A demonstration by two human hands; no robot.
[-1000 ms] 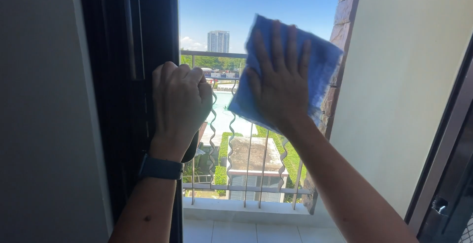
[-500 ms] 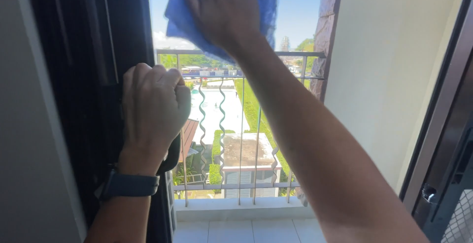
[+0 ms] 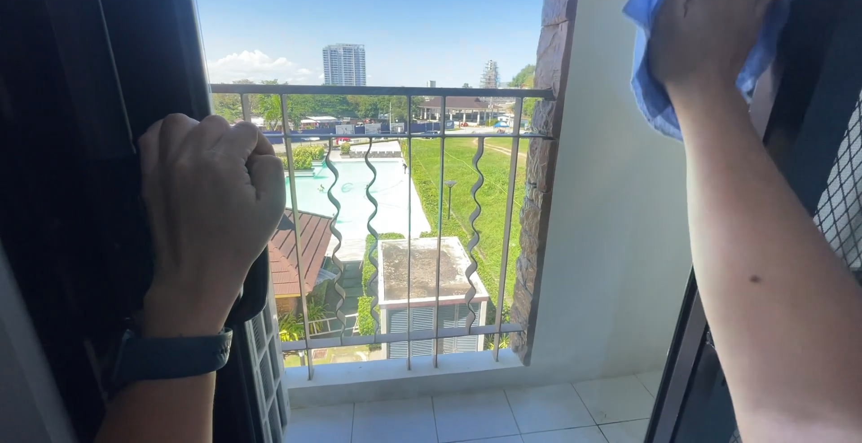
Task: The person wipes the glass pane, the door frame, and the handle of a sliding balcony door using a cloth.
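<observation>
Up high, right hand [image 3: 714,17] flat on blue cloth [image 3: 660,84]

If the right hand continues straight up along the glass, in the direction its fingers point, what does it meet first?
Nothing shows: the right hand, pressing the blue cloth, reaches the picture's top edge, so anything above is out of view.

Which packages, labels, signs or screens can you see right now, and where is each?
No packages, labels or signs in view.
Smartwatch: on the left wrist, lower left; only its dark band shows, the screen is out of sight.
Distant buildings beyond the balcony railing: too small to tell whether any carry signs.
</observation>
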